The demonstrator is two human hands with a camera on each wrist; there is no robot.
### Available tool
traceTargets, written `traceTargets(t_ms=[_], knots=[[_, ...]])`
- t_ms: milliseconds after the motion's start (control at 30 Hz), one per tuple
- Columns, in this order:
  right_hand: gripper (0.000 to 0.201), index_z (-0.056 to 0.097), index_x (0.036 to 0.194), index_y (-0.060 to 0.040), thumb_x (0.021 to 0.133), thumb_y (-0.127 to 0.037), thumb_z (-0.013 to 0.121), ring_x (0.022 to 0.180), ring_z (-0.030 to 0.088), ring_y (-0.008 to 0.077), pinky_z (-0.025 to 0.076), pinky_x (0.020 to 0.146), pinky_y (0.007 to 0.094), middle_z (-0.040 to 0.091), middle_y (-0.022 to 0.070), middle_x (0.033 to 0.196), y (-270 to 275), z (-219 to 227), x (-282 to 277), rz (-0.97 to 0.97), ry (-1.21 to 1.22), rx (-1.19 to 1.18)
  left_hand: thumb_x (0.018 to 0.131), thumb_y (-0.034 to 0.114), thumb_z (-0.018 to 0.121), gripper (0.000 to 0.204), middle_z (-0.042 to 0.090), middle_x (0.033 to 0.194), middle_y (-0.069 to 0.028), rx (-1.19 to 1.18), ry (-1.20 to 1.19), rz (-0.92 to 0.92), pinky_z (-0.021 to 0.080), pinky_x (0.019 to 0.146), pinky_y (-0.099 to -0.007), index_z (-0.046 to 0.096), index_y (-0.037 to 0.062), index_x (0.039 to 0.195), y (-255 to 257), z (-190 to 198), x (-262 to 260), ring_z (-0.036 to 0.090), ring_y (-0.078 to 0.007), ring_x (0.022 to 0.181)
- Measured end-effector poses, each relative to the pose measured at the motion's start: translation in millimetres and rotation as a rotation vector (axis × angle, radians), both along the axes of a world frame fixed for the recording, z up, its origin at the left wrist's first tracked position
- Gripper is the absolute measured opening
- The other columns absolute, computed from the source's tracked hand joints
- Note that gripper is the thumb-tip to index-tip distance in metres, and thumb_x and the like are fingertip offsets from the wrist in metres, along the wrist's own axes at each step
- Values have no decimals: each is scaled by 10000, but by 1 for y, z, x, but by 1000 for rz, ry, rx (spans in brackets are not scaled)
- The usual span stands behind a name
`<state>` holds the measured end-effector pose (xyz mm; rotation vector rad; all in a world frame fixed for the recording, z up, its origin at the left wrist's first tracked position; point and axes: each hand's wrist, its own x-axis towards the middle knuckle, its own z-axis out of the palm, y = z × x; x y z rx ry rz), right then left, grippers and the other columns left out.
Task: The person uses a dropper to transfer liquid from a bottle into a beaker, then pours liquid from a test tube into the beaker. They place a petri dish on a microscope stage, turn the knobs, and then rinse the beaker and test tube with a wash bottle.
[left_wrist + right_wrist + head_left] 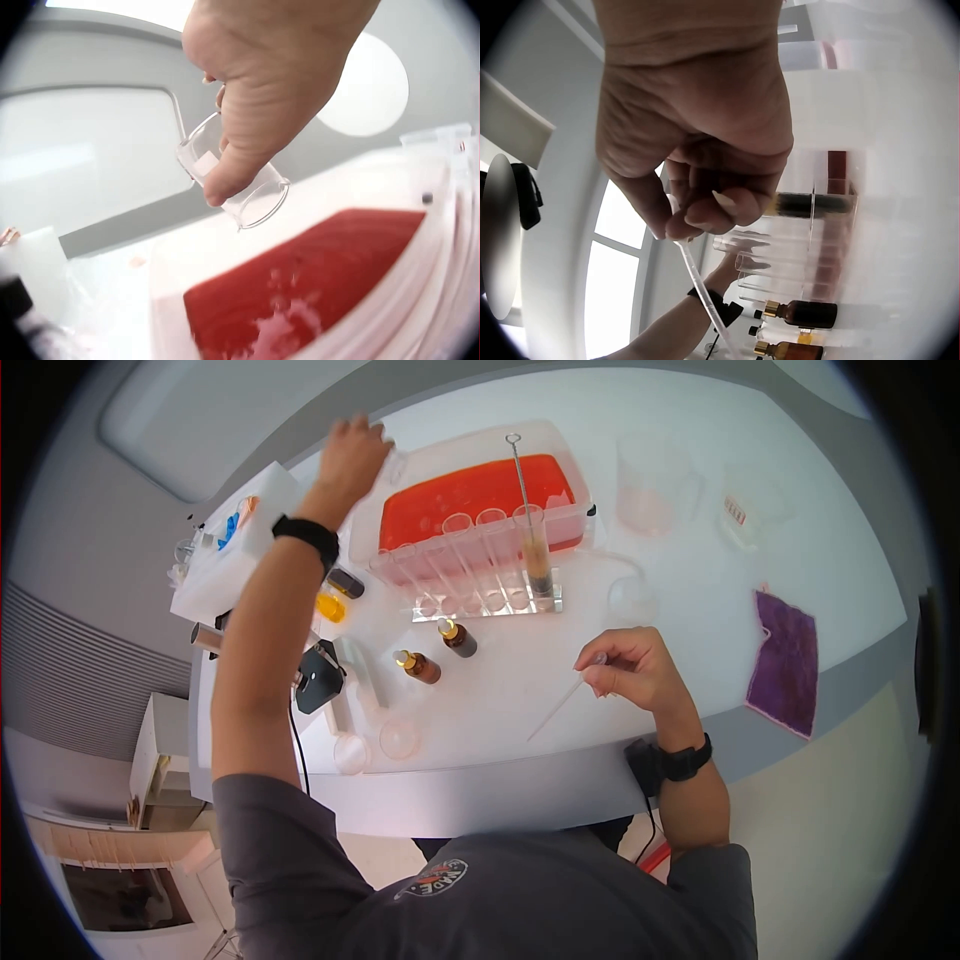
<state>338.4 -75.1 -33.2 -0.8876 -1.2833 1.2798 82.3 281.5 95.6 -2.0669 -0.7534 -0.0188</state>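
Note:
At the far left of the head view, my left hand (355, 460) is raised beside a clear tub (540, 436) of red liquid (450, 492). It grips a small clear beaker (262, 199), tilted near the tub's far side in the left wrist view. My right hand (640, 665) pinches a clear dropper pipette (556, 710) between thumb and fingers, tip slanting down to the left over the table. Between the hands stands a test tube rack (480, 608) with several tubes. Its rightmost tube (538, 568) has dark and tan contents and a looped metal rod (519, 465) in it.
Two brown dropper bottles (458, 638) stand before the rack. Left of them are a yellow container (330, 608), a black device (320, 678) and round clear dishes (400, 738). A white foam box (225, 570) is far left. Rightward are a clear pitcher (645, 505) and a purple cloth (785, 660).

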Motion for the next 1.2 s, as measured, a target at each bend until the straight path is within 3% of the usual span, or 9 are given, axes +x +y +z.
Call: traceTargets(t_ms=[100, 200, 300, 567, 700, 933, 1033, 1067, 1200], knots=[[78, 709, 916, 14, 866, -45, 716, 641, 597, 76, 488, 583, 208, 636, 29, 731, 0, 2, 0, -2, 1, -37, 721, 90, 745, 394, 660, 1081, -5, 73, -217, -105, 438, 929, -415, 733, 196, 1100, -14, 63, 4, 558, -251, 1104], [77, 709, 914, 15, 866, -45, 716, 641, 596, 76, 490, 585, 209, 634, 28, 729, 0, 1, 0, 0, 10, -25, 696, 112, 777, 421, 657, 1086, -1, 79, -293, -98, 432, 950, -420, 728, 194, 1106, -14, 58, 8, 556, -252, 1108], [74, 708, 913, 16, 866, -41, 715, 640, 596, 77, 492, 586, 211, 634, 29, 731, -1, 3, 0, 4, 5, -17, 683, 119, 793, 452, 655, 1089, 3, -116, 93, 62, 429, 957, -432, 719, 193, 1123, -9, -11, 4, 558, -256, 1105], [80, 704, 918, 17, 873, -48, 712, 633, 591, 71, 481, 579, 209, 628, 24, 723, 0, 1, -2, 8, -9, 6, 642, 138, 828, 525, 657, 1140, 7, 28, -374, -10, 414, 968, -446, 721, 226, 1149, -23, 63, 1, 547, -253, 1149], [79, 698, 928, 9, 895, -62, 688, 629, 572, 66, 448, 558, 206, 623, 15, 729, 2, -2, -5, -18, 1, -47, 643, 185, 849, 535, 659, 1146, -3, -128, -188, 89, 407, 968, -457, 720, 232, 1160, -23, 21, -3, 550, -254, 1146], [132, 643, 952, -39, 948, -170, 631, 765, 557, 89, 457, 679, 244, 605, 11, 885, 28, -32, -34, -81, 183, -242, 664, 250, 858, 456, 687, 1103, -43, -26, -540, 81, 450, 915, -385, 745, 184, 1101, -46, 38, -13, 601, -225, 1053], [144, 628, 995, -31, 971, -165, 582, 871, 571, 127, 476, 751, 292, 619, 37, 965, 42, -37, -42, -143, 236, -317, 650, 299, 868, 595, 696, 1148, -28, -72, -670, 113, 421, 964, -505, 703, 229, 1218, -47, 59, -19, 559, -279, 1173], [151, 625, 1015, -23, 980, -154, 561, 907, 576, 142, 481, 773, 311, 627, 50, 992, 48, -37, -43, -159, 254, -334, 675, 249, 827, 458, 702, 1068, -146, -130, -760, 93, 482, 898, -479, 734, 103, 1099, -82, 74, -8, 615, -375, 1035], [160, 629, 1020, -35, 963, -179, 588, 898, 580, 155, 490, 782, 320, 632, 53, 1019, 63, -37, -43, -262, 266, -398, 618, 285, 863, 518, 696, 1100, -120, -157, -847, 60, 460, 935, -519, 740, 151, 1103, -80, 74, -20, 587, -366, 1099]])
